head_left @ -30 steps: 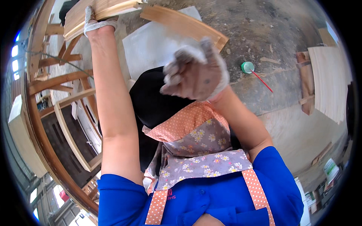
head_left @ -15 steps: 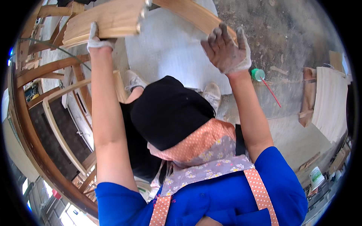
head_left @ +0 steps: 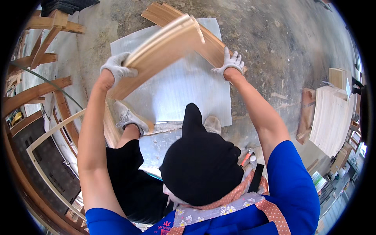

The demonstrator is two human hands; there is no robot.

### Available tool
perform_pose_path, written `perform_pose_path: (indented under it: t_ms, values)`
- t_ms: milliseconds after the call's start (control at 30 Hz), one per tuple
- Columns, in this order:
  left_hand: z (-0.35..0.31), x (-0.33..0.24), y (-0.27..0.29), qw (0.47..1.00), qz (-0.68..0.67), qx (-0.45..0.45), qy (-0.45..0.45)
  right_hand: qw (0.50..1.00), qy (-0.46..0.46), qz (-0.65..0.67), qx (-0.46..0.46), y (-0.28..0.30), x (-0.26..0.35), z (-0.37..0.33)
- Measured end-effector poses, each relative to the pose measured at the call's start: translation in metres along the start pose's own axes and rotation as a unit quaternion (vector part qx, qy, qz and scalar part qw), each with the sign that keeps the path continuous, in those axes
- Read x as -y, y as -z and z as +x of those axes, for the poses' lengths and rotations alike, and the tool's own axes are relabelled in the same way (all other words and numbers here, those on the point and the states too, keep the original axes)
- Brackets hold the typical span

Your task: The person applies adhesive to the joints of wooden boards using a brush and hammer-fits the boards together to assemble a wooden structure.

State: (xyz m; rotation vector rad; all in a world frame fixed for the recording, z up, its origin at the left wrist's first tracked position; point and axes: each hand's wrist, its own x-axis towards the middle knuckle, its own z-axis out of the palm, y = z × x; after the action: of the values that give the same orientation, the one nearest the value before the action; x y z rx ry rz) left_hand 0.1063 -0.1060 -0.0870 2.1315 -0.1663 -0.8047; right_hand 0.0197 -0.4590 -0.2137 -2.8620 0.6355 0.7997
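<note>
My left hand (head_left: 118, 69), in a pale work glove, is closed around the near left edge of a bundle of wooden planks (head_left: 156, 62). The bundle is tilted, its far end blurred by motion and overlapping other wooden planks (head_left: 160, 13) that lie slantwise behind it. At the right end of those lying planks rests my right hand (head_left: 230, 64), also gloved, its fingers spread over the wood. Beneath the planks is a pale, shiny sheet (head_left: 184, 90) on the floor. The bundle hides part of the lying planks.
Wooden frames (head_left: 37, 92) crowd the left side, with a thin green cord across them. A stack of pale boards (head_left: 331, 117) stands at the right beside a brown wooden block (head_left: 306, 113). My shoes (head_left: 131, 117) are at the sheet's near edge. The concrete floor (head_left: 282, 43) is stained.
My left hand has swung the bundle rightward and tilted it over the sheet. My right hand, raised before, has come down onto the end of the lying planks. The view has shifted.
</note>
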Motion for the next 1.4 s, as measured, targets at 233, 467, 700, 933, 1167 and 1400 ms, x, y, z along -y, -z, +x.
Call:
perform_pose_path:
  t_ms: [233,467,700,933,1167,1400]
  values:
    - [0.024,0.022,-0.023,0.991,0.044,0.124,0.030,0.999,0.045,-0.024,0.006,-0.005,-0.013,0.025]
    - [0.057,0.026,-0.069,0.964,0.114,0.234,0.043,0.997,0.031,-0.064,-0.033,0.003,-0.061,0.042]
    - [0.080,0.054,-0.133,0.945,0.056,0.318,0.056,0.995,-0.069,-0.071,0.007,0.006,-0.124,0.037]
    - [0.092,0.090,-0.163,0.978,0.184,0.096,-0.028,0.992,-0.078,-0.096,0.033,0.011,-0.136,0.035]
    - [0.080,0.087,-0.183,0.881,0.451,0.010,-0.140,0.992,0.058,0.029,0.109,0.047,-0.152,0.011]
    - [0.099,0.074,-0.153,0.845,0.509,-0.088,-0.136,0.742,0.076,0.553,0.372,0.060,-0.169,-0.034]
